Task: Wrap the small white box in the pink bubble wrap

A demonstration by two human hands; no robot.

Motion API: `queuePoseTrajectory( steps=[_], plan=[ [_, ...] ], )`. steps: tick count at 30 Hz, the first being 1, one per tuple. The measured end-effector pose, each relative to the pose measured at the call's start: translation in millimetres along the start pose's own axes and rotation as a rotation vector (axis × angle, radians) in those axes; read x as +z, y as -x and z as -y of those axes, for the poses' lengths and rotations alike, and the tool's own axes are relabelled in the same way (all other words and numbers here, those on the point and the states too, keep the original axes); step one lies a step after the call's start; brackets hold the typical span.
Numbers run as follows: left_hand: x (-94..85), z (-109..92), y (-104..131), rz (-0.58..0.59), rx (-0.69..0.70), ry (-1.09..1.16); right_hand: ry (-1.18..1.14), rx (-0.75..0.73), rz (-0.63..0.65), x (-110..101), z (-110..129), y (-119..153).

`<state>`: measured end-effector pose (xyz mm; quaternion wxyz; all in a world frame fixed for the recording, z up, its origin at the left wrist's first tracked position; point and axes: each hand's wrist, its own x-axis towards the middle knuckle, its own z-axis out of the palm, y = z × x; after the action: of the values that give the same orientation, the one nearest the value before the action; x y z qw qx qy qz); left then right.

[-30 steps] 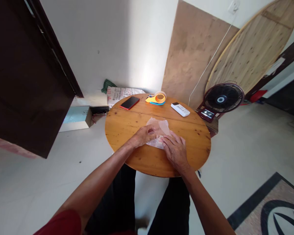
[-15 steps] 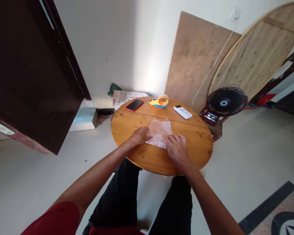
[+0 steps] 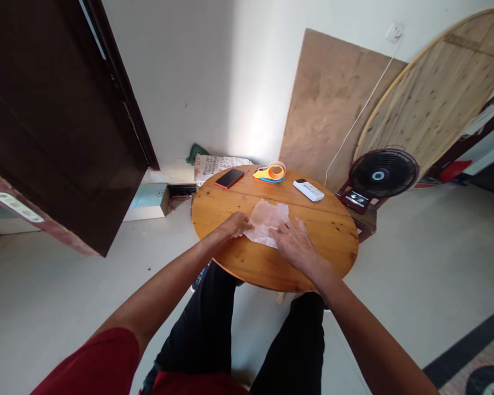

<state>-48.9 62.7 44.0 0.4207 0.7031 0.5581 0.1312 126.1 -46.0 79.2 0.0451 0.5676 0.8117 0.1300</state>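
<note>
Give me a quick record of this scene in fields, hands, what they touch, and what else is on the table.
left hand: resting on the left edge of the plastic bag
right hand: fingers on the bag's right side
bag: lying flat on the round table
far side of table: red phone, tape dispenser, white remote
beside table: fan

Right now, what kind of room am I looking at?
Probably a room in a home. A small round wooden table carries a phone and a remote control, and a floor fan stands by the wall.
</note>
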Motion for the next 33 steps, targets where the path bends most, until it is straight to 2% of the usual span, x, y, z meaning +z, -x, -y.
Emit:
queuePoseTrajectory(
  steps=[9,13,18,25,27,30,33],
  plan=[
    [17.0,-31.1,5.9,0.074,-0.015,0.418,-0.042,0.016,-0.015,-0.4,-1.7,2.0],
    [24.9,-39.8,6.6,0.116,-0.052,0.514,-0.048,0.007,-0.042,-0.5,-3.2,3.3],
    [27.3,-42.6,9.7,0.153,-0.045,0.542,-0.118,0.039,-0.12,8.9,-5.7,4.4],
    [23.2,-44.5,16.9,0.216,0.073,0.448,-0.214,0.09,-0.16,13.5,-6.9,7.1],
    [26.1,-42.5,18.8,0.173,0.172,0.326,-0.234,0.108,-0.168,13.5,-7.4,7.3],
    [32.5,-38.5,23.5,0.054,0.391,0.06,-0.258,0.128,-0.179,15.2,-9.2,7.2],
    [36.8,-36.1,30.5,-0.041,0.518,-0.158,-0.276,0.129,-0.168,16.8,-12.0,7.0]
  ],
)
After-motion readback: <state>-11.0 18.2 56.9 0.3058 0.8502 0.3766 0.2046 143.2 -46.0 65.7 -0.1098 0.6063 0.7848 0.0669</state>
